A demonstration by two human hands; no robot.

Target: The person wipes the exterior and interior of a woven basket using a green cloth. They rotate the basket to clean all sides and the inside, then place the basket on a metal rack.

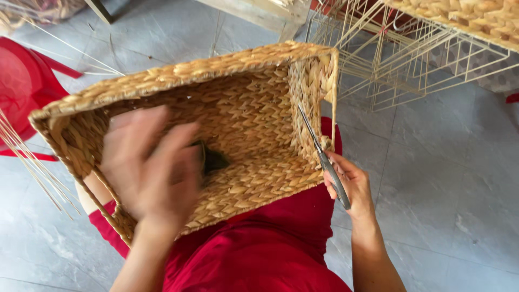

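Head view: a woven basket lies tipped on the person's red-clothed lap, its open mouth facing up toward the camera.

The left hand, blurred, hovers over the basket's open mouth with fingers spread and loosely curved; it grips nothing that can be made out, and whether it touches the weave cannot be told. The right hand sits just outside the basket's right wall, fingers wrapped around a pair of metal scissors whose blades point up along that wall's inner face, beside a loose strand at the corner. Bare wire frames stand on the grey tile floor beyond.
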